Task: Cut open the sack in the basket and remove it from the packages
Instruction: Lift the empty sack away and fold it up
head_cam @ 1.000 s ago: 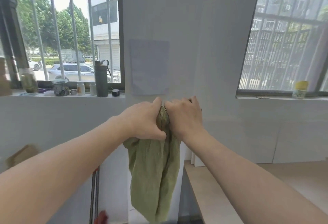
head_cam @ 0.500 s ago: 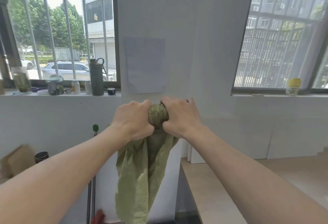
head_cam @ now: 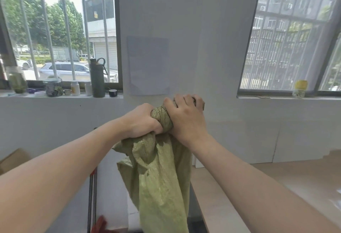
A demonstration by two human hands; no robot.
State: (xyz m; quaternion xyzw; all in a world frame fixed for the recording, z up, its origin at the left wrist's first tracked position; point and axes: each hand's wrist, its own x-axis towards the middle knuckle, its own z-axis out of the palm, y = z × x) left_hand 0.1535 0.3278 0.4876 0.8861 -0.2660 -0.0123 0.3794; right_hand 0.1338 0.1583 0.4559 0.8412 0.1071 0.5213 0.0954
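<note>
Since half a second ago the right hand (head_cam: 186,116) has risen slightly above the left hand (head_cam: 142,122), and the wadded top of the green sack (head_cam: 160,177) now slants up under its fingers. Both hands grip that bunched top side by side, held out before the white wall (head_cam: 184,29). The sack's loose remainder hangs below them, beside the wooden table (head_cam: 276,186).
</note>
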